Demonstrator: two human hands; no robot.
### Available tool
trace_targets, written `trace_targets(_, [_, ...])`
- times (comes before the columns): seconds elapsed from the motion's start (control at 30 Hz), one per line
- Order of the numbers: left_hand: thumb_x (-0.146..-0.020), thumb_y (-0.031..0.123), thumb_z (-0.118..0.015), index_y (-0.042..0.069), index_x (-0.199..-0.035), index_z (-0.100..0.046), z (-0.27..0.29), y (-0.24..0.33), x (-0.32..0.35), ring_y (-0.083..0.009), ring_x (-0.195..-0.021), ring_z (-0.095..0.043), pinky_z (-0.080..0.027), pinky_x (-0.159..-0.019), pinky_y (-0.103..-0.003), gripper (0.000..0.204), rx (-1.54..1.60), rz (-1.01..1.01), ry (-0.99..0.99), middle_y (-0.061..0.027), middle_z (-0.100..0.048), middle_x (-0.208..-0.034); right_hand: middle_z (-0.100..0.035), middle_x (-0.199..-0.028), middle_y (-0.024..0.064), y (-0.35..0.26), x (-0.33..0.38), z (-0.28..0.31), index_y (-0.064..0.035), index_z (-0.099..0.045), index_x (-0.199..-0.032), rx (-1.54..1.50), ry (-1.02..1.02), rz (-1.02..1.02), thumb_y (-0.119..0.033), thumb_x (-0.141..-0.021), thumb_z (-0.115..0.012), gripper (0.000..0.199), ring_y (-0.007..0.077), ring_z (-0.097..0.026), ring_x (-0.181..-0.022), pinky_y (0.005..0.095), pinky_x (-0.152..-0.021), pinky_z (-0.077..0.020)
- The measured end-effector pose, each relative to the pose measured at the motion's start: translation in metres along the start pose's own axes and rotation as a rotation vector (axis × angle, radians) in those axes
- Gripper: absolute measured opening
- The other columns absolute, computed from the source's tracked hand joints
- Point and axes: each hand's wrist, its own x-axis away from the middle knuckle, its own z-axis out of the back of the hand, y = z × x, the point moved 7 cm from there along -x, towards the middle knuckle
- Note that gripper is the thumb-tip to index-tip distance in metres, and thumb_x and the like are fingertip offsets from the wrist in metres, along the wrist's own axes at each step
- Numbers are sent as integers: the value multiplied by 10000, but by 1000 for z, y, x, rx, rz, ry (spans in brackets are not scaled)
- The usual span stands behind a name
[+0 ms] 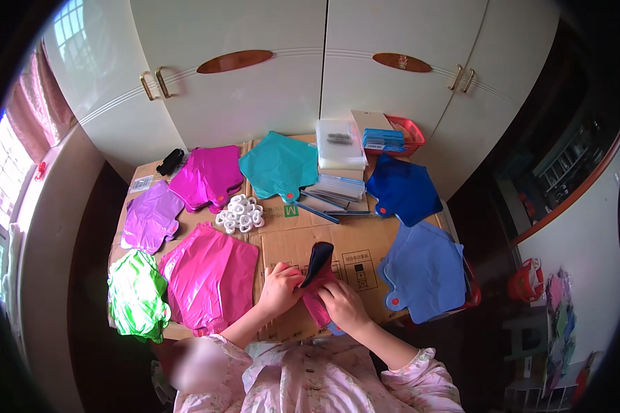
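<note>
Over the front middle of the cardboard-covered table [289, 244], both my hands grip a folded piece of thin, limp material [317, 308]. Its lower part is reddish pink, and a dark flap [319, 261] stands up at the top; I cannot tell exactly what item it is. My left hand [282, 286] pinches its left edge, fingers closed. Lower down on the right side, my right hand [344, 304] has its fingers closed on it too. A small bit of blue shows below the right hand. Closest to my left hand lies a stack of shiny pink sheets [210, 275].
Around the table lie stacks in green [138, 292], purple [151, 217], magenta [207, 175], teal [277, 165], dark blue [404, 189] and light blue [424, 272]. White rings [241, 214] are piled at centre left. Clear plastic sleeves [339, 143] and a red basket [410, 131] stand behind.
</note>
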Motion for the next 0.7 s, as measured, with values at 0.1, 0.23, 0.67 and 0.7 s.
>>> trace_targets(0.1, [-641, 125, -716, 152, -860, -725, 1, 3, 2, -201, -907, -544, -394, -788, -354, 221, 51, -43, -9, 31, -632, -845, -566, -1031, 144, 3, 2, 0, -1, -584, -1008, 34, 135, -3, -58, -765, -546, 252, 302, -564, -987, 381, -857, -489])
trace_targets(0.23, [-636, 114, -706, 166, -898, -735, 1, 6, 4, -186, -919, -545, -387, -802, -349, 268, 15, -66, -12, 43, -631, -851, -555, -1033, 167, 6, 2, 2, 21, -565, -1036, 68, 130, -46, -65, -763, -580, 286, 321, -560, -985, 401, -855, -486])
trace_targets(0.67, [-688, 157, -722, 163, -894, -743, -4, -1, 3, -191, -899, -539, -396, -777, -350, 207, 35, -8, -26, 31, -618, -847, -570, -1114, 165, 7, 3, 4, 23, -565, -1063, 223, 144, -64, -141, -791, -590, 318, 288, -549, -1051, 406, -879, -455])
trace_targets(0.7, [-691, 162, -724, 163, -893, -743, -4, -2, 3, -192, -896, -538, -397, -773, -350, 203, 31, -5, -27, 32, -616, -843, -571, -1123, 163, 7, 2, 3, 19, -569, -1055, 245, 121, -74, -148, -793, -586, 311, 281, -548, -1054, 403, -884, -449])
